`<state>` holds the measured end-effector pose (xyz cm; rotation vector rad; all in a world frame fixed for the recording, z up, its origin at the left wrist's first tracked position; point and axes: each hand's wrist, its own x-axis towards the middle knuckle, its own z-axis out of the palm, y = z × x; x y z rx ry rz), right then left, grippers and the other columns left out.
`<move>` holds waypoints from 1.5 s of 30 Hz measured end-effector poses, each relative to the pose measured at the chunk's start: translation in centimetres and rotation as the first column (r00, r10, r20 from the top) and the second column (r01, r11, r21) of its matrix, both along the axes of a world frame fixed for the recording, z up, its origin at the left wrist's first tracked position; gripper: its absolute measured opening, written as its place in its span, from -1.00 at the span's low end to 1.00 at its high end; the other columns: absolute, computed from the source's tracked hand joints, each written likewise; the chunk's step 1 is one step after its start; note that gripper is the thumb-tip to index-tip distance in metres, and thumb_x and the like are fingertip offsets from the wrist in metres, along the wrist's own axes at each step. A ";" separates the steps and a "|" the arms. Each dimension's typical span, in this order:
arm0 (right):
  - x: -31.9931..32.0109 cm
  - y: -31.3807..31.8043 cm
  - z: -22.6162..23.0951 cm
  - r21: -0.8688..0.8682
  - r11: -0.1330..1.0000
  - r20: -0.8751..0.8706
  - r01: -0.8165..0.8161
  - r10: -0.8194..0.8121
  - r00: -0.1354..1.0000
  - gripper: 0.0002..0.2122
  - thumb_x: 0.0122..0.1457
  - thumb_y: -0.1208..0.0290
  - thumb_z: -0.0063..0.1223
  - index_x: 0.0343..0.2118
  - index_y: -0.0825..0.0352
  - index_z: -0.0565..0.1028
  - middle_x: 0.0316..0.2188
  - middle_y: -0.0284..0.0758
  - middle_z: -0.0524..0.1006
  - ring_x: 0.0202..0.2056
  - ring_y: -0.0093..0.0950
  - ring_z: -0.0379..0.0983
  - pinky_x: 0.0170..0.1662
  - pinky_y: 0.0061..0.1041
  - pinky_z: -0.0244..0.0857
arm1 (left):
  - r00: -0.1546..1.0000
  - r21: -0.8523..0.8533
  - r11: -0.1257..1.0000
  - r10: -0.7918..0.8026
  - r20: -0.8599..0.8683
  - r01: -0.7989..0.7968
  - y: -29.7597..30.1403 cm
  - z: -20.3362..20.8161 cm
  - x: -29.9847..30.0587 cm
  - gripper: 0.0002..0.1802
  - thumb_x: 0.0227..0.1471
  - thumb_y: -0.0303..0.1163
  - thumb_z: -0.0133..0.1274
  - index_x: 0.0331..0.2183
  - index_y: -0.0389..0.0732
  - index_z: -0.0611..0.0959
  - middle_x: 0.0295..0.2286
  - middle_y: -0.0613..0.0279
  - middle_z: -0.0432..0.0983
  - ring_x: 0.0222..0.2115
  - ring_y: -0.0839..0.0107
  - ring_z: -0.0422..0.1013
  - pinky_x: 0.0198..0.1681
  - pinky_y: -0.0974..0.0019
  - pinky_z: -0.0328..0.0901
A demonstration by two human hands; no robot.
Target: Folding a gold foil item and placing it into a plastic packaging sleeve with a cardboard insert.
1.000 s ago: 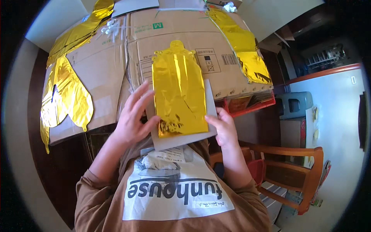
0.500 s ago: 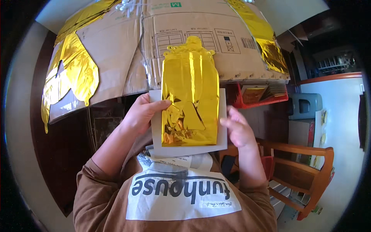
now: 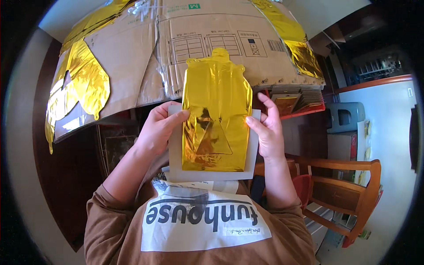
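Note:
A gold foil balloon, folded into a flat long shape with small tabs at its far end, lies over a light grey card in front of my chest. My left hand is closed on the left edge of both, thumb on top of the foil and fingers hidden underneath. At the opposite edge my right hand pinches the foil with its thumb, while the index finger sticks up and away. Creases and a triangular fold mark the near half of the foil.
Beyond my hands is a large cardboard sheet. Gold foil pieces lie on its left and right sides. A red tray of upright flat packs sits under its right edge. At the right stand a wooden chair and a grey-blue stool.
My right hand has moved in to the foil's right edge, and its thumb now touches it. The foil's creased near half looks smoother, and the balloon has tilted slightly.

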<state>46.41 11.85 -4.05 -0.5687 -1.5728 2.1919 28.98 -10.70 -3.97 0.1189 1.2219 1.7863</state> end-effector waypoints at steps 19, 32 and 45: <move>2.8 1.4 7.9 0.066 0.958 0.179 -0.280 0.265 0.947 -0.84 0.15 0.55 0.27 -0.21 0.35 0.58 -0.42 -0.56 0.57 -0.39 -0.83 0.40 -0.29 -0.78 0.24 | 0.877 -0.270 0.945 -0.282 -0.388 0.184 -2.6 9.8 0.1 -0.70 0.04 -0.59 0.24 -0.14 -0.38 0.66 -0.31 0.32 0.63 -0.34 0.70 0.48 -0.22 0.55 0.40; 0.8 1.6 5.6 0.128 0.959 0.117 -0.252 0.238 0.964 -0.91 0.28 0.44 0.15 -0.25 0.33 0.52 -0.36 -0.58 0.50 -0.32 -0.79 0.32 -0.21 -0.69 0.22 | 0.845 -0.411 0.892 -0.360 -0.395 0.189 -2.4 8.6 -2.0 -0.78 0.10 -0.35 0.27 -0.33 -0.33 0.70 -0.53 0.46 0.55 -0.53 0.75 0.34 -0.46 0.56 0.26; -20.0 15.8 1.7 0.235 0.878 0.463 -0.418 0.277 0.842 -0.78 0.22 0.52 0.13 -0.08 0.43 0.56 -0.18 -0.32 0.61 -0.18 -0.53 0.51 -0.03 -0.49 0.36 | 0.616 -0.729 0.674 -0.625 -0.479 0.117 11.1 4.4 -20.6 -0.63 0.04 -0.13 0.26 -0.46 -0.30 0.68 -0.62 0.22 0.51 -0.68 0.40 0.40 -0.57 0.30 0.32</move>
